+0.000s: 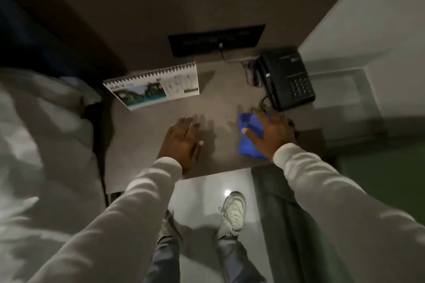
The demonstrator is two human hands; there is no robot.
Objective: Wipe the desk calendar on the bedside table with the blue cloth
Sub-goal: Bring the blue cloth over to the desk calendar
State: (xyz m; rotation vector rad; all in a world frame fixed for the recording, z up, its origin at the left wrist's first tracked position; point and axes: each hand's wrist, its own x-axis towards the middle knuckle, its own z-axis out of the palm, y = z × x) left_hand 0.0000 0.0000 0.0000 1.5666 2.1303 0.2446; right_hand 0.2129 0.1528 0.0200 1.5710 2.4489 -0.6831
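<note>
White bedding (pixel 34 145) lies at far left. The desk calendar (pixel 153 86) stands at the bedside table's (pixel 138 145) back-left, well apart from both hands. The left hand (pixel 181 142) hovers spread, empty. The right hand (pixel 271 133) presses splayed fingers (pixel 247 132) onto the blue cloth (pixel 249 142), beside a black telephone (pixel 287 78).

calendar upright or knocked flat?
Upright. The desk calendar stands tent-style on the bedside table, spiral binding on top, picture face sloping toward the camera. Neither hand touches it.
</note>
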